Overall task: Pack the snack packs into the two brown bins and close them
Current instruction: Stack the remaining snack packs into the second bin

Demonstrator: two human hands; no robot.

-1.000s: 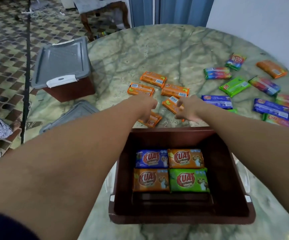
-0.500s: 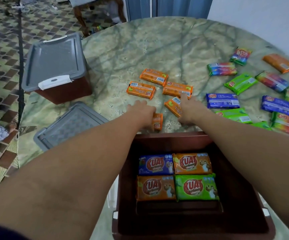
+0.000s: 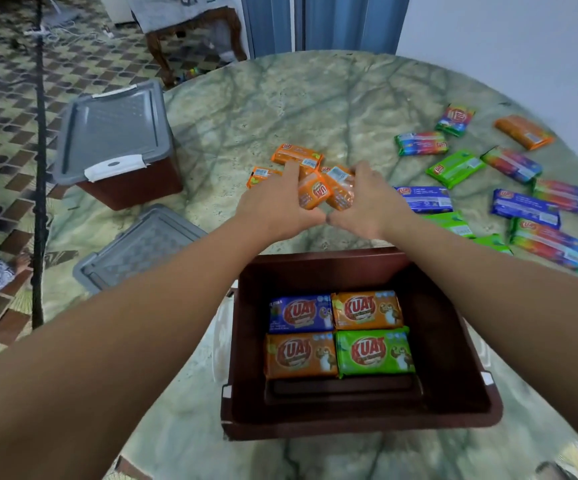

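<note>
Both bare arms are reaching far forward, forearms converging toward the middle. The left hand (image 3: pixel 275 206) is lying palm down, its fingers (image 3: pixel 291 171) curling round an orange pack (image 3: pixel 313 194). The right hand (image 3: pixel 367 202) is mirroring it just beside, fingers curling round another orange pack (image 3: pixel 339 187). The two thumbs are nearly touching.
</note>
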